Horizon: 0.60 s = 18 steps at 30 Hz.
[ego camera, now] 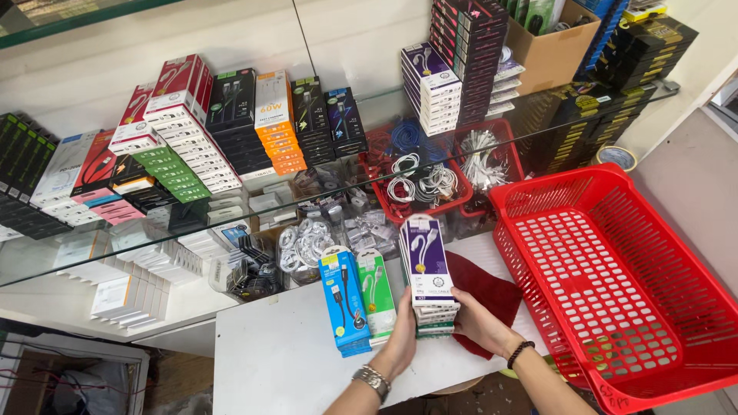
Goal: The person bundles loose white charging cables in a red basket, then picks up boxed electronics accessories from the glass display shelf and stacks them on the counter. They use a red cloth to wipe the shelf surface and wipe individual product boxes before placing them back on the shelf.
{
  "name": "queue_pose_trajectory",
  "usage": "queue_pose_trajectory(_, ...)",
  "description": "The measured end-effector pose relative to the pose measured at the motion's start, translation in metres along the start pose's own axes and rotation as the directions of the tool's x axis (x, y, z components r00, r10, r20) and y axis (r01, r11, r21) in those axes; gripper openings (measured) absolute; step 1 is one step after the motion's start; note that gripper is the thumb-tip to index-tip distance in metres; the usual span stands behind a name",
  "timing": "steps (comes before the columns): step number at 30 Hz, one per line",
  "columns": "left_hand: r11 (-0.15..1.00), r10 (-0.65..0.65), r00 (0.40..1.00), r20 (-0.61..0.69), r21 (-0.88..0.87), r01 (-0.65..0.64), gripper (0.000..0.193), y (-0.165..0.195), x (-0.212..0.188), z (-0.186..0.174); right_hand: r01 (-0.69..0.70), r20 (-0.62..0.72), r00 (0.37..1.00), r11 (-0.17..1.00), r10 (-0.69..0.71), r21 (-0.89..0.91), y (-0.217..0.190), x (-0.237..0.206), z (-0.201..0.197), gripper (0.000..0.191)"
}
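A stack of white-and-purple cable boxes (427,270) stands upright on the white table (277,361), held between both hands. My left hand (402,338) presses its left side and wears a metal watch. My right hand (478,321) grips its right side and wears a dark bead bracelet. Just left of the stack stand a green cable box (377,293) and a blue cable box (344,301), leaning upright. A dark red cloth (483,290) lies under and behind my right hand.
An empty red plastic basket (615,284) sits to the right. A glass shelf (192,223) behind carries rows of boxed cables (231,123), with red trays of loose white cables (430,180). More boxes and bagged cables lie below the glass.
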<state>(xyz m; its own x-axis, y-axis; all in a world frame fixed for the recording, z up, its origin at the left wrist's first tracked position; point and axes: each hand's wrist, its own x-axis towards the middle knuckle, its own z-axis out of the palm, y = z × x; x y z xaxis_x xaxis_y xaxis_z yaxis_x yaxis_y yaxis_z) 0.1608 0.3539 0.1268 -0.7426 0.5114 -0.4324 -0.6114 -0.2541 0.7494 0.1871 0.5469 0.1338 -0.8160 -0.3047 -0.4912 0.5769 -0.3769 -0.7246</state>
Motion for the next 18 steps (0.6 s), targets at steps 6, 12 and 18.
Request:
queue_pose_trajectory(6,0.999,-0.036,0.995,-0.097,-0.027,0.033,0.079,-0.036,0.031,-0.007,-0.071,0.012,0.997,0.997,0.071,-0.003,0.012,0.031,-0.032,0.078)
queue_pose_trajectory(12,0.971,0.124,0.943,-0.31,0.234,-0.051,0.076,-0.019,0.015,0.006,-0.075,-0.05,0.996,0.997,0.074,-0.016,0.012,0.049,-0.036,0.079)
queue_pose_trajectory(18,0.135,0.91,0.39,-0.141,0.99,0.045,0.081,0.083,-0.015,-0.074,-0.089,-0.109,0.991,0.995,0.083,-0.048,0.011,0.08,-0.029,0.091)
